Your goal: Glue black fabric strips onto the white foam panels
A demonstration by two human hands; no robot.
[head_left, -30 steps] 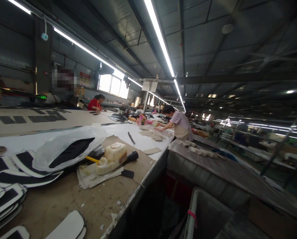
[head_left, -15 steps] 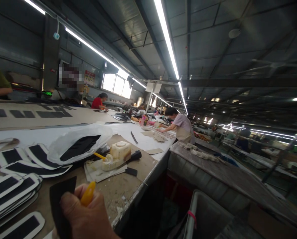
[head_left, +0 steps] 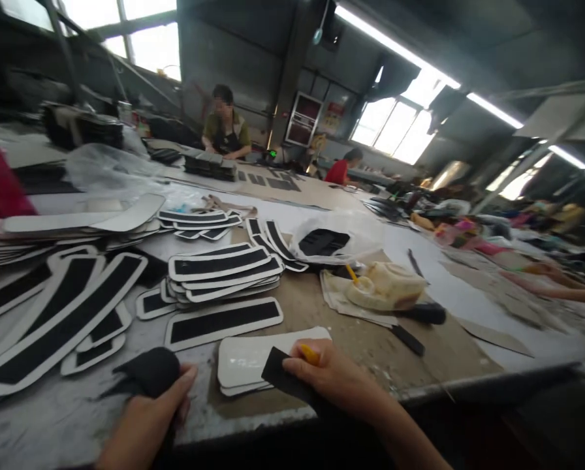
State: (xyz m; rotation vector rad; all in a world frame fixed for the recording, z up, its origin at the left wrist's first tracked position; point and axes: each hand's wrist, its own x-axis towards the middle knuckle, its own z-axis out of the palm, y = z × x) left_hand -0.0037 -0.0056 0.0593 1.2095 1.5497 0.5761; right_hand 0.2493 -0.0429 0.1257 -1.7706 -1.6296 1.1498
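Far left, black-centred panels (head_left: 77,313) lie fanned and overlapping, perhaps so each is easy to lift; next, the left hand (head_left: 150,411) is closed round curled dark material (head_left: 148,371), thumb along its side, seemingly as a ready supply; behind, a panel stack (head_left: 224,264), long edges roughly aligned.

Centre front, plain white panels (head_left: 248,359), glossy face up at the table's near edge, probably for reach; long axis left–right, right end slightly farther off; dark strip (head_left: 279,375) above their near side, free end pointing far-left, long axis running back near-right under the palm; right hand (head_left: 334,375) pinches it thumb to fingers, yellow handle (head_left: 311,354) tucked in the same fist, presumably to spare laying it down.
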